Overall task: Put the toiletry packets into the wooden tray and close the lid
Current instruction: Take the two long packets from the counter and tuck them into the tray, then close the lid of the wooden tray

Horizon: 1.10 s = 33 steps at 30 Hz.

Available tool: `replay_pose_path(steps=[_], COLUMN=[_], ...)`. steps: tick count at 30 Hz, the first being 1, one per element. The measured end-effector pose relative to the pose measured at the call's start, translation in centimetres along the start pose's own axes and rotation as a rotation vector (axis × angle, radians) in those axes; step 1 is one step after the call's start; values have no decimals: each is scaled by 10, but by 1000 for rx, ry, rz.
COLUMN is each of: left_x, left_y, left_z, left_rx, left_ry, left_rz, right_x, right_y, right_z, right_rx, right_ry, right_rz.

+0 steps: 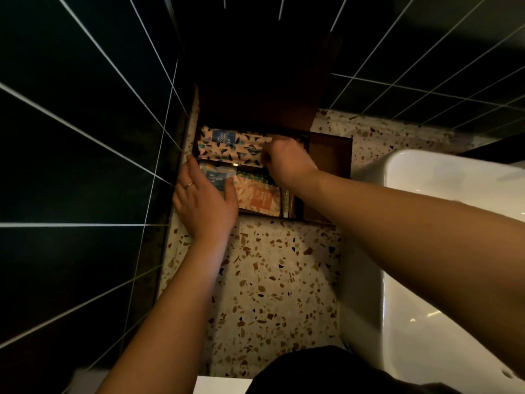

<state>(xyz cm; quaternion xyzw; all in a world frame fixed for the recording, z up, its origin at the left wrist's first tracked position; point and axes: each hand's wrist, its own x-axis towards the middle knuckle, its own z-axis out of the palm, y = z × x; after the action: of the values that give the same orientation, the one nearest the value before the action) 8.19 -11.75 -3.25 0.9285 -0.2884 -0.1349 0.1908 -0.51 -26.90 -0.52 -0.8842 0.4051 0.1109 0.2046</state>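
— Evidently the wooden tray (329,155) is kept in the table (278,280) corner, lid (255,89) raised behind it. Why is the left hand (203,204) laid flat and released on the shower-cap packet (217,177)?

— Probably for steadying. The right hand (287,160) is clenched at the long packets (227,146); whether one is pinched cannot be told, its fingertips being hidden.
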Motion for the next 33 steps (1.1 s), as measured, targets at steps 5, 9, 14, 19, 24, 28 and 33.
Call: replay_pose_path(steps=[5, 9, 14, 19, 24, 28, 33], left_x=[1, 12, 47, 77, 89, 95, 90], left_y=[4, 17, 33, 47, 57, 55, 49], left_z=[-4, -11, -17, -26, -29, -30, -34], left_rx=[43, 20, -328, -607, -744, -849, -976], left_ry=[-5, 18, -61, -134, -205, -225, -206], left_rz=[-20, 32, 53, 20, 9, -33, -71], right_x=[-13, -24, -31, -26, -20, -19, -26], right_y=[11, 24, 35, 39, 37, 37, 39], right_z=[-15, -35, -56, -66, -66, -66, -63], right_rx=[208, 416, 688, 842, 895, 974, 1077], right_ry=[8, 97, 127, 176, 132, 142, 178], right_rz=[-14, 111, 308, 431, 427, 452, 500])
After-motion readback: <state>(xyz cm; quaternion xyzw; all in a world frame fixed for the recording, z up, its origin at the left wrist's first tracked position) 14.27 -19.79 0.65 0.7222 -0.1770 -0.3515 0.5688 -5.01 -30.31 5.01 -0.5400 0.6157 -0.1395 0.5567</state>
